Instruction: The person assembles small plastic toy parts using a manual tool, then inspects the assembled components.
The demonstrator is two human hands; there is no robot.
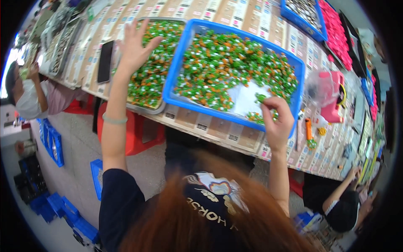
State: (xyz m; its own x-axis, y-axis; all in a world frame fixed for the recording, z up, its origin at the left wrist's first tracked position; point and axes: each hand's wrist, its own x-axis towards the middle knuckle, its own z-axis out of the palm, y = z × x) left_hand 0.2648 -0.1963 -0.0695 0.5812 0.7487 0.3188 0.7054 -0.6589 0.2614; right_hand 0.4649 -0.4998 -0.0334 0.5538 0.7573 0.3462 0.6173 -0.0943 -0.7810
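My left hand [136, 48] is raised over the upper left part of a shallow clear tray [158, 110], its fingers spread and nothing in them. Small green, orange and white pieces [147, 86] fill that tray. At the right side of a blue bin [241, 30], my right hand [278, 122] is closed in a pinch. Between its thumb and fingertips shows a small green piece [260, 98]. Heaps of the same mixed pieces [222, 54] lie in the bin, and its white bottom [244, 98] shows near the front right.
A black phone [105, 62] lies left of the tray. Right of the bin are an orange-handled tool [309, 129] and a pink container [331, 94] under clear plastic. Another blue bin [303, 17] stands at the far right. Co-workers sit at both sides; a red stool [128, 130] is below.
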